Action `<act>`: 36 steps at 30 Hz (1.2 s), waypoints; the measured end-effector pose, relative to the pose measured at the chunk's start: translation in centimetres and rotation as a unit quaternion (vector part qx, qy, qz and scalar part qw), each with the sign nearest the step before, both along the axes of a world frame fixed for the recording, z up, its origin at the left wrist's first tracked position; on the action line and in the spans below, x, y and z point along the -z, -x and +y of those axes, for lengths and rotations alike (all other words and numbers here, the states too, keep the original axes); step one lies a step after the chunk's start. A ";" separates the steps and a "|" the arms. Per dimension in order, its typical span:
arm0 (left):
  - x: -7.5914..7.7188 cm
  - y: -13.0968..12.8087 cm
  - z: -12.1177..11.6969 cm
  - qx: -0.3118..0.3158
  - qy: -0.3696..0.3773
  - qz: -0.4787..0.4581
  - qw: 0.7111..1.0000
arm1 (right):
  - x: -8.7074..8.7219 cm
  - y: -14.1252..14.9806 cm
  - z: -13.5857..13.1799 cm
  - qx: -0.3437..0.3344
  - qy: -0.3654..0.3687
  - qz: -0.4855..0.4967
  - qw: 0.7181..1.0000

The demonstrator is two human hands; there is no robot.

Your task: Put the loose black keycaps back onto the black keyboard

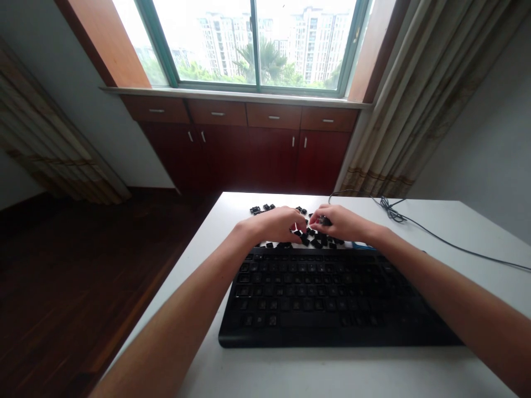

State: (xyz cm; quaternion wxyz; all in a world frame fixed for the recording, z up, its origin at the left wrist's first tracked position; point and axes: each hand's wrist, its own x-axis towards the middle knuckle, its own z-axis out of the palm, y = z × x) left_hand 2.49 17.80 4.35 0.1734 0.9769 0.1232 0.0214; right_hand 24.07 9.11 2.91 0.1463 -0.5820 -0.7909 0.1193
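A black keyboard lies on a white table in front of me. Behind its far edge is a heap of several loose black keycaps. Both hands reach over the keyboard into that heap. My left hand rests on the keycaps with its fingers curled down; what they grip is hidden. My right hand pinches one black keycap between thumb and fingers, close to the left fingertips.
A dark cable runs from the keyboard across the table's right side, bunched near the far edge. Beyond the table stand red-brown cabinets under a window, with curtains on both sides. Dark wooden floor lies to the left.
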 end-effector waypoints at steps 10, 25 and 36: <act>0.5 0.3 0.4 -0.024 -0.010 0.006 1.000 | -0.3 1.6 -1.4 -0.057 -0.011 -0.056 0.997; 0.8 -0.3 0.0 0.000 -0.028 -0.020 0.999 | -0.9 1.3 -3.3 0.025 -0.032 0.006 0.999; 0.8 -1.2 -1.1 0.047 -0.031 -0.028 0.998 | -0.8 1.0 -4.9 0.026 -0.055 0.086 0.994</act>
